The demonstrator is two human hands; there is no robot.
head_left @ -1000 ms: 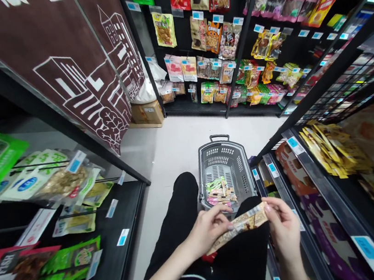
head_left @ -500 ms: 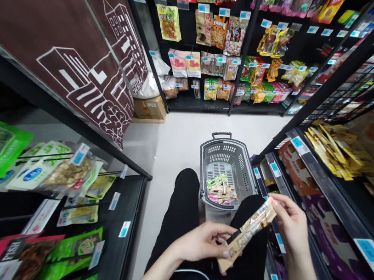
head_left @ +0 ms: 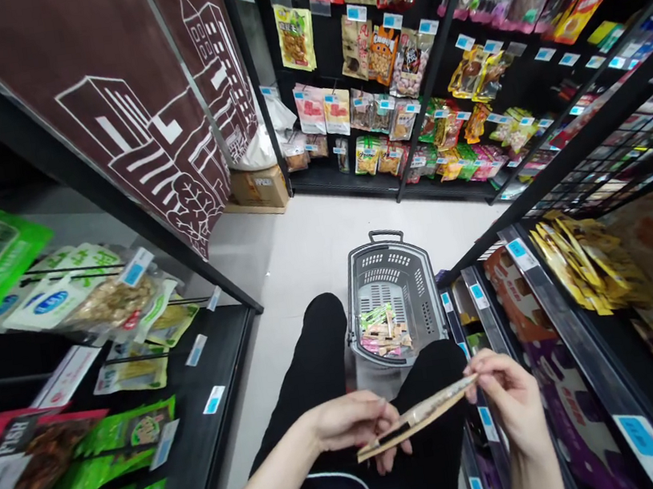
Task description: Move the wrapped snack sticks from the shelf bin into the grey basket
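A long, narrow snack packet [head_left: 426,410], tan with a clear part, is held between my two hands above my lap, its thin edge turned toward me. My left hand [head_left: 361,426] grips its near left end, with fingers under and over it. At the far right end, my right hand [head_left: 501,382] pinches the tip between thumb and fingers. Just beyond my knees, a grey shopping basket [head_left: 389,258] stands on the floor. Several small colourful packets [head_left: 386,331] lie in its bottom.
Shelves of bagged snacks flank me: green bags [head_left: 127,430] at the left, yellow packets [head_left: 590,260] at the right. A rack [head_left: 347,181] of hanging bags stands ahead. A cardboard box [head_left: 261,189] sits by the brown printed panel [head_left: 118,104]. Pale floor [head_left: 302,240] shows around the basket.
The packet has turned from showing its broad face to nearly edge-on, and its left end has shifted left. Both hands still hold its ends.
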